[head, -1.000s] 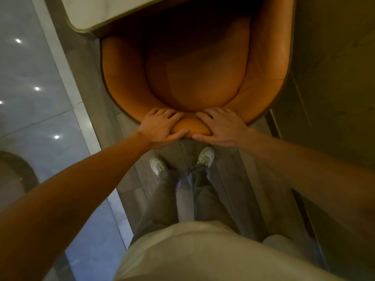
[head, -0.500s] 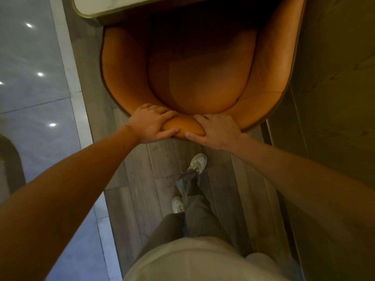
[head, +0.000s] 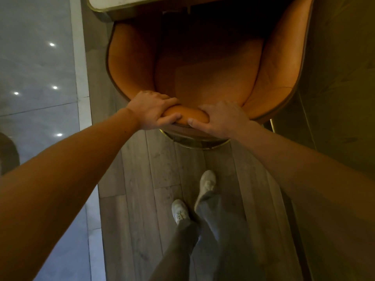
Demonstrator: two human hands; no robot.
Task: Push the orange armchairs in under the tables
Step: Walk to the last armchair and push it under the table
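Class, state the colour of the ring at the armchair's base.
Gold or brass-toned; the base ring of the armchair shows best in the head view.

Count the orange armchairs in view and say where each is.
1. The orange armchair stands straight ahead, its seat partly under the table, left hand and right hand gripping its backrest. Others may be out of frame.

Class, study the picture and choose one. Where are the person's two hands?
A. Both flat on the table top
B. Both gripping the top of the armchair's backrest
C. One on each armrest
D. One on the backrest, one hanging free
B: the left hand and the right hand sit side by side, fingers curled over the top edge of the orange armchair backrest.
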